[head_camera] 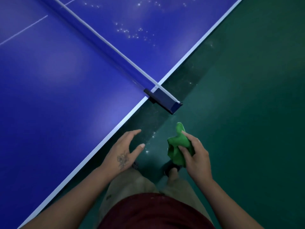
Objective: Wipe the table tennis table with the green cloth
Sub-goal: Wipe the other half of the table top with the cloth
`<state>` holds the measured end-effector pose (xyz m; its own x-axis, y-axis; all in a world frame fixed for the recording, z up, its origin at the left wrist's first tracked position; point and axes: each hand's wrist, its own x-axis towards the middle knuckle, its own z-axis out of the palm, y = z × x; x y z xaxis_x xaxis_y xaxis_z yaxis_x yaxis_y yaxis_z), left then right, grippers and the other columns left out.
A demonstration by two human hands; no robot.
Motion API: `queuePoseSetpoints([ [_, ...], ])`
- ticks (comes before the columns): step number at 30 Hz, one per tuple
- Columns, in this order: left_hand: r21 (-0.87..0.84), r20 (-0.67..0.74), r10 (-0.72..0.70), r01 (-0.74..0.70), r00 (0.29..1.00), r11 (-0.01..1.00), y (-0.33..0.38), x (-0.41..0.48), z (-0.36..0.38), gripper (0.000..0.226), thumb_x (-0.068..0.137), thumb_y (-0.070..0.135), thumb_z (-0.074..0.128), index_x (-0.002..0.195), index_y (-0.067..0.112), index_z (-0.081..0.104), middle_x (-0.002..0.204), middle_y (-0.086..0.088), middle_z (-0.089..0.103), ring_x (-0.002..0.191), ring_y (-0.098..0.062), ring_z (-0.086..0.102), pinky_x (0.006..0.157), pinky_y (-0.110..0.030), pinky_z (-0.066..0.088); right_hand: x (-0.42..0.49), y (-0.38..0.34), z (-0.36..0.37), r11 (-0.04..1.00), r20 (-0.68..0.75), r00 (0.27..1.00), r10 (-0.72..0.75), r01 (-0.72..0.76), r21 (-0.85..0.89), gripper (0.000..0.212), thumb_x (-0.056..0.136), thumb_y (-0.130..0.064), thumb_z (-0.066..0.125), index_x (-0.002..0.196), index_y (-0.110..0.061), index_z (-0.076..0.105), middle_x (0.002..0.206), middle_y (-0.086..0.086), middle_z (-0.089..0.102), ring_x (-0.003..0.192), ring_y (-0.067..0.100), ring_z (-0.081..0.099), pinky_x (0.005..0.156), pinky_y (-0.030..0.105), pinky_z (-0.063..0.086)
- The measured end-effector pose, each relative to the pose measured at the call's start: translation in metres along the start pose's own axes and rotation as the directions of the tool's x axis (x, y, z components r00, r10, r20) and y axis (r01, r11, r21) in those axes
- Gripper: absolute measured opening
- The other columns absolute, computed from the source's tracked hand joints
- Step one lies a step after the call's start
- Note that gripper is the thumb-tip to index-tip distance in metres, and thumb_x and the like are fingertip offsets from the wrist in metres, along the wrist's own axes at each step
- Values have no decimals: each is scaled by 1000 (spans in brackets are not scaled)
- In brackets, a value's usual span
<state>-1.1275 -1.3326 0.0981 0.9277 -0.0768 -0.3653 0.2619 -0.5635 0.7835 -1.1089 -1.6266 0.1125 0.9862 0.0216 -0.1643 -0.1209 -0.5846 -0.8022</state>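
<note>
The blue table tennis table fills the left and top of the head view, its white edge line running diagonally from the top right to the bottom left. Water droplets speckle the far half beyond the net. My right hand grips the crumpled green cloth over the floor, clear of the table. My left hand hovers beside the table's edge with fingers relaxed and spread, holding nothing.
The dark net clamp juts out past the table's edge just beyond my hands. Green floor lies to the right, with a darker wet-looking strip along the table. My legs and feet are below.
</note>
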Motion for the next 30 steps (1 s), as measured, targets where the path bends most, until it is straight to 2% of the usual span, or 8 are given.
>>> queuePoseSetpoints([
  [3,-10,-13,48,-48,999,999,37,8,6,59,104,57,59,158,37,47,152,24,52,142,7,48,117,-27,45,2,11,-33,997,-31,999,19,-17,71,53,98,-8,77,145,-30,66,134,-19,68,123,-2,63,99,6,41],
  [5,-32,-45,60,-61,997,998,63,13,15,58,103,55,61,157,38,49,150,28,53,141,8,50,113,-17,44,7,20,-58,993,-49,998,31,-25,119,53,98,-8,76,145,-32,66,132,-24,68,122,-1,64,97,5,42],
  [9,-64,-109,21,-28,994,998,116,22,40,58,98,53,66,153,42,50,148,29,56,137,11,52,107,-7,44,22,38,-109,981,-66,997,31,-18,192,54,98,-12,76,143,-40,66,132,-27,68,121,-1,65,95,6,45],
  [15,-90,-172,-40,25,984,996,178,44,89,55,98,40,74,148,46,53,142,28,60,129,8,60,103,-21,54,49,77,-187,953,-56,997,45,-26,303,55,98,-15,77,141,-48,66,137,-23,68,125,1,66,97,8,47],
  [21,-76,-193,-48,34,980,997,222,75,122,60,93,52,68,150,41,55,141,27,62,128,10,59,103,-20,53,78,109,-243,940,-94,993,67,-31,340,55,97,-13,78,138,-48,67,133,-24,70,121,-1,67,95,6,47],
  [26,-92,-209,-91,74,974,993,243,106,134,52,99,42,73,148,45,56,136,33,62,126,10,60,99,-16,52,123,121,-262,928,-96,991,95,-53,369,56,96,-13,80,135,-51,68,132,-24,71,121,-2,67,95,6,48],
  [28,-94,-215,-106,87,971,992,247,119,132,50,99,40,73,145,48,56,133,41,60,125,12,60,96,-13,52,146,118,-263,930,-77,994,73,-40,365,54,97,-15,79,136,-50,68,133,-22,71,120,-1,68,94,6,48],
  [30,-108,-234,-120,96,965,990,248,135,128,48,100,38,73,144,49,56,132,41,60,124,10,62,97,-16,53,172,113,-263,935,-53,998,38,-17,353,53,97,-15,78,138,-49,68,133,-21,71,120,0,68,93,6,48],
])
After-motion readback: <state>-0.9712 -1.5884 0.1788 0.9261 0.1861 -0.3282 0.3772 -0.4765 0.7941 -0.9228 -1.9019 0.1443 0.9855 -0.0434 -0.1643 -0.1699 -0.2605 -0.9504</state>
